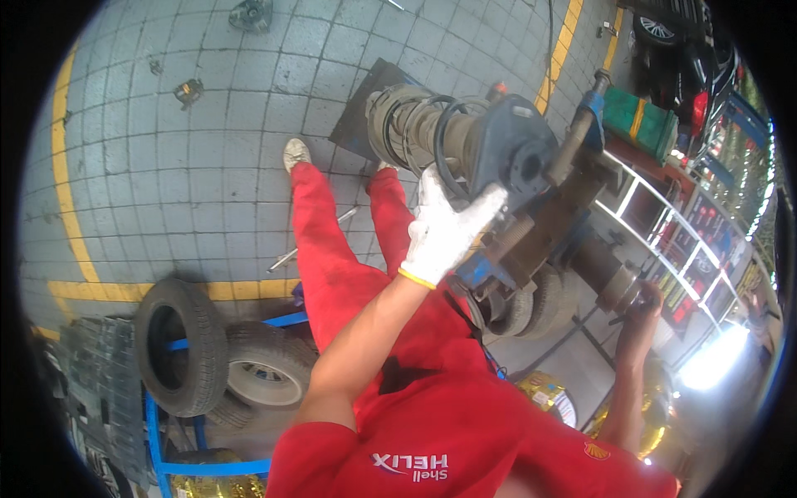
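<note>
My left hand [448,228] wears a white knit glove with a yellow cuff. Its thumb and forefinger spread in a V against the near side of a coil-spring strut [457,141], and the other fingers are partly hidden. The strut lies tilted, with its dark top mount plate [519,153] towards the right. Beside that mount stands a worn brown and blue metal clamping device [531,241]. My right hand [645,297], which looks bare, closes around the end of the device's thick metal cylinder [606,278]; its fingers are mostly hidden.
Loose tyres [183,349] lean on a blue metal rack [216,467] at the lower left. A long metal bar [286,259] lies by my feet. A dark flat plate [353,124] is under the strut's far end. On the right are a green box [635,124] and a white frame [664,216].
</note>
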Action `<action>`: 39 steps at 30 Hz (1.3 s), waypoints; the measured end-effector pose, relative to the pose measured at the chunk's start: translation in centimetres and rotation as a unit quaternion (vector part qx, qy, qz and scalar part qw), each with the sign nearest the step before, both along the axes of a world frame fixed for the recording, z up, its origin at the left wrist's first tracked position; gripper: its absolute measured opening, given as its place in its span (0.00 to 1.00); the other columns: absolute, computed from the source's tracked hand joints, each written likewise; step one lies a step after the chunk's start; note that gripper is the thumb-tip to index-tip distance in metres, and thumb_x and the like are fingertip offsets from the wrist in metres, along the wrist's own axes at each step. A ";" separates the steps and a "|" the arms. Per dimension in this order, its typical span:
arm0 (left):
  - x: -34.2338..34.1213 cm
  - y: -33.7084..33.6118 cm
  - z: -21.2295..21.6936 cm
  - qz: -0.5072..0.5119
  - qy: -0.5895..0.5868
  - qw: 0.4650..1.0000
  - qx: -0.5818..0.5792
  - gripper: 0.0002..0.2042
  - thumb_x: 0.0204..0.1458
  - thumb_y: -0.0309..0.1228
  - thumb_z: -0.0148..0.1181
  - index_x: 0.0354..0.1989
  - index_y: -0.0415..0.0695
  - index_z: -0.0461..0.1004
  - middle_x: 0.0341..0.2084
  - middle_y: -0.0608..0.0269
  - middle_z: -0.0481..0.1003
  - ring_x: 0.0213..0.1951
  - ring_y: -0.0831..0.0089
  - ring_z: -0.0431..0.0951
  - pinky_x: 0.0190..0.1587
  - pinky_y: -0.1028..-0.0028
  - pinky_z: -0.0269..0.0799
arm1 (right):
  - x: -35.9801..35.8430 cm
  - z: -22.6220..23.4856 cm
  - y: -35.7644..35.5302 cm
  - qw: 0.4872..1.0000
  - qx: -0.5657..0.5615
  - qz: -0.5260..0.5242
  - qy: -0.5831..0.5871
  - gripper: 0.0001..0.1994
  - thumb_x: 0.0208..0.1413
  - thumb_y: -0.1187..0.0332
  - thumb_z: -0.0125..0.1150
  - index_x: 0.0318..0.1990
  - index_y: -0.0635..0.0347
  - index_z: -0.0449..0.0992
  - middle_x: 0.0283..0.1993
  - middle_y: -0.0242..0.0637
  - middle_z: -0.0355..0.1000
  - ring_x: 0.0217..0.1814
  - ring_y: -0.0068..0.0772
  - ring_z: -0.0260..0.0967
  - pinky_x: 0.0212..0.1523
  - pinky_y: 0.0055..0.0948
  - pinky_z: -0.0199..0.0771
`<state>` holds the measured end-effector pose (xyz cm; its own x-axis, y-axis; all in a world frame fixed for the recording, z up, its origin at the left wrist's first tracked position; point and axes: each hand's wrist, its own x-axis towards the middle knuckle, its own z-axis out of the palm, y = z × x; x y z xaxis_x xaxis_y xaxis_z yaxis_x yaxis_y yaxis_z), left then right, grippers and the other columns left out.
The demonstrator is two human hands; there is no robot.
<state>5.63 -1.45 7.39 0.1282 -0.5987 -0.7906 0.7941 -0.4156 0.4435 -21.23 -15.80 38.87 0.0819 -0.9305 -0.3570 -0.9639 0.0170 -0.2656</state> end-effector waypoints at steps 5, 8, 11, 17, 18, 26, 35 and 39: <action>-0.8 -0.4 0.5 0.128 0.090 0.987 -0.040 0.39 0.56 0.39 0.84 0.67 0.36 0.64 0.47 0.52 0.85 0.41 0.67 0.90 0.45 0.66 0.85 | -0.5 1.2 -0.1 0.994 -0.007 -0.106 0.005 0.39 0.74 0.27 0.48 0.71 0.53 0.70 0.64 0.33 0.64 0.64 0.33 0.67 0.66 0.38 0.64; -1.4 -0.7 -0.2 0.180 0.002 0.979 -0.093 0.37 0.52 0.36 0.86 0.63 0.39 0.65 0.44 0.52 0.84 0.41 0.65 0.89 0.47 0.66 0.84 | -0.7 1.6 0.1 0.992 -0.022 -0.125 0.014 0.37 0.76 0.29 0.48 0.71 0.53 0.70 0.63 0.34 0.64 0.57 0.35 0.71 0.63 0.39 0.68; -2.3 -1.1 -0.8 0.200 0.091 0.971 -0.098 0.37 0.50 0.37 0.87 0.61 0.39 0.66 0.43 0.50 0.83 0.39 0.64 0.88 0.47 0.66 0.84 | -0.5 2.0 0.2 0.996 -0.036 -0.070 0.033 0.37 0.76 0.30 0.47 0.72 0.52 0.68 0.64 0.36 0.62 0.52 0.38 0.74 0.55 0.42 0.76; -3.1 -1.0 -1.8 0.187 0.018 0.976 -0.111 0.39 0.45 0.41 0.90 0.59 0.37 0.68 0.42 0.52 0.82 0.41 0.63 0.87 0.46 0.63 0.83 | -0.2 3.4 0.1 0.992 0.047 -0.107 0.037 0.34 0.79 0.36 0.48 0.76 0.51 0.59 0.66 0.44 0.69 0.57 0.48 0.79 0.56 0.43 0.80; -3.0 -1.1 -1.8 0.196 0.036 0.973 -0.118 0.40 0.45 0.41 0.90 0.59 0.37 0.68 0.42 0.52 0.82 0.41 0.63 0.87 0.46 0.63 0.83 | -0.2 3.8 0.0 0.994 0.080 -0.065 0.029 0.31 0.81 0.40 0.47 0.76 0.53 0.58 0.66 0.45 0.69 0.58 0.48 0.79 0.56 0.43 0.80; -1.5 -0.8 -2.3 0.172 -0.049 0.975 -0.130 0.41 0.41 0.46 0.93 0.54 0.40 0.69 0.36 0.64 0.74 0.33 0.68 0.79 0.37 0.66 0.79 | -1.2 5.0 -0.6 0.966 0.019 0.020 0.255 0.39 0.80 0.30 0.35 0.76 0.56 0.62 0.65 0.40 0.73 0.63 0.41 0.77 0.65 0.45 0.75; -1.3 -0.5 -2.8 0.174 -0.071 0.972 -0.138 0.39 0.42 0.46 0.92 0.53 0.40 0.71 0.37 0.64 0.73 0.32 0.68 0.77 0.37 0.65 0.77 | -1.8 7.1 -0.9 0.976 0.029 -0.069 0.205 0.41 0.81 0.32 0.36 0.78 0.62 0.63 0.74 0.43 0.70 0.70 0.44 0.74 0.71 0.48 0.72; -1.0 -0.7 -2.9 0.190 -0.059 0.969 -0.143 0.35 0.44 0.46 0.90 0.50 0.41 0.72 0.36 0.61 0.74 0.30 0.65 0.79 0.35 0.63 0.76 | -2.3 7.4 -1.3 0.973 0.034 -0.043 0.223 0.40 0.82 0.34 0.37 0.79 0.64 0.63 0.76 0.44 0.69 0.72 0.44 0.73 0.76 0.49 0.69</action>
<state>4.62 -2.15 4.47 0.4630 -0.6827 -0.5652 0.8021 0.0513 0.5950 -23.51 -17.10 46.26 -0.1729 -0.8997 -0.4007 -0.9773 0.1063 0.1830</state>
